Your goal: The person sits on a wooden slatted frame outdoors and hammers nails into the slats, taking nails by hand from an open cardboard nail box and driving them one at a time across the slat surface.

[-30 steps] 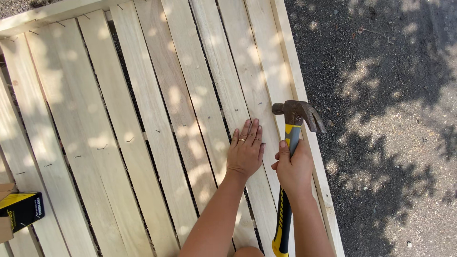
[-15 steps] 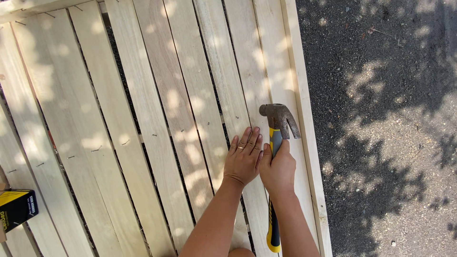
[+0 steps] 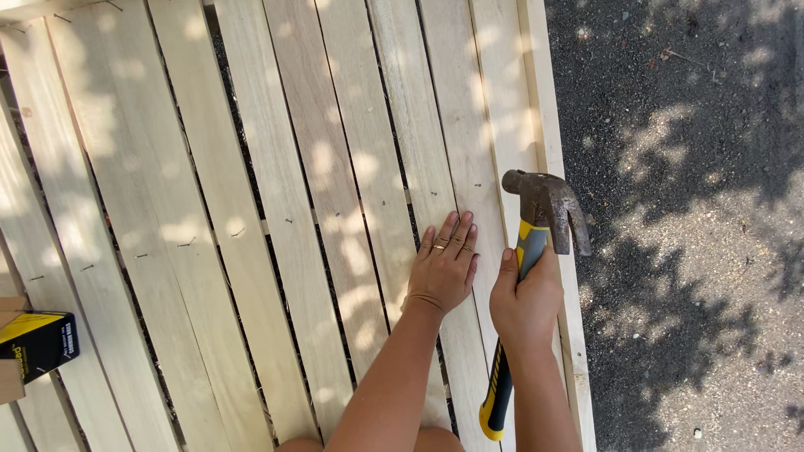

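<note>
My right hand [image 3: 526,301] grips a claw hammer [image 3: 544,205] by its grey, yellow and black handle just below the rusty steel head. The head hangs above the right edge of a pale wooden slatted panel [image 3: 293,209]. My left hand [image 3: 444,266] lies flat, palm down with fingers together, on a slat just left of the hammer; a ring shows on one finger. Small nail heads dot the slats along a cross line.
Dark gravel ground [image 3: 695,209] with dappled leaf shadow lies to the right of the panel. A black and yellow box [image 3: 38,343] sits on the panel's left edge, beside a bit of cardboard [image 3: 10,381].
The hammer and my right hand have come closer to the left hand, and the hammer head has dropped slightly toward the panel edge. The left hand stays flat on the slat.
</note>
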`<action>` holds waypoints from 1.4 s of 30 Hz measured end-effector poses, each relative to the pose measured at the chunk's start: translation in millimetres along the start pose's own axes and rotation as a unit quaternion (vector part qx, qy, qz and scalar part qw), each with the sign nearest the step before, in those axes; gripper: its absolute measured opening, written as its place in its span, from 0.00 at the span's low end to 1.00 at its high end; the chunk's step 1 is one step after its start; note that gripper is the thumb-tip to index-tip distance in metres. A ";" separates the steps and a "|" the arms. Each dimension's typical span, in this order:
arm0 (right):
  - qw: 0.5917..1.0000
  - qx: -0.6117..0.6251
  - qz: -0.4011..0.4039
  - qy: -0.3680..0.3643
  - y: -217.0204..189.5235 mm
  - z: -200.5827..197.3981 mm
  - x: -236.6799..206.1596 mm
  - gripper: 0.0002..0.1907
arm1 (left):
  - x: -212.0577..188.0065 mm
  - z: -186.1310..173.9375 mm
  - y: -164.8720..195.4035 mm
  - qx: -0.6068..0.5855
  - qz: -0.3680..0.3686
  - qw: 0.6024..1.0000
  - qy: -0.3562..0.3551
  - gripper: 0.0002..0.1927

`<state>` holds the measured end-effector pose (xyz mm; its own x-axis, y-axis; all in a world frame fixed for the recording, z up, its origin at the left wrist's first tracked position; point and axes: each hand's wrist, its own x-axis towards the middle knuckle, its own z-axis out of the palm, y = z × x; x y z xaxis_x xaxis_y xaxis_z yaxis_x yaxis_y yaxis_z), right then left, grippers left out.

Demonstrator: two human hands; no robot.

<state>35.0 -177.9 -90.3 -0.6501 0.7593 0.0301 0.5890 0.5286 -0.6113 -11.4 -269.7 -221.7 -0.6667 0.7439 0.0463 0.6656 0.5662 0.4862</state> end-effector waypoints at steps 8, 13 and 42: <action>0.991 0.055 0.099 -0.076 -36.3 10.0 -21.6 0.14 | 14.4 -63.1 6.0 -0.160 -0.102 0.976 0.105 0.20; 0.984 0.130 -0.013 -0.125 -104.2 54.1 -57.5 0.12 | -39.0 -164.4 -59.0 -0.233 -0.284 0.900 0.233 0.11; 0.868 0.237 0.083 -0.428 -292.4 127.8 -188.0 0.09 | -218.3 -339.1 -414.2 0.001 -0.640 0.766 0.059 0.19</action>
<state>-76.4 -523.7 -18.3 -0.8136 0.1421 -0.5638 0.5763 0.0689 -0.8143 -255.4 -787.0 -137.3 -0.7990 -0.4594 -0.3880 -0.5589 0.8054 0.1974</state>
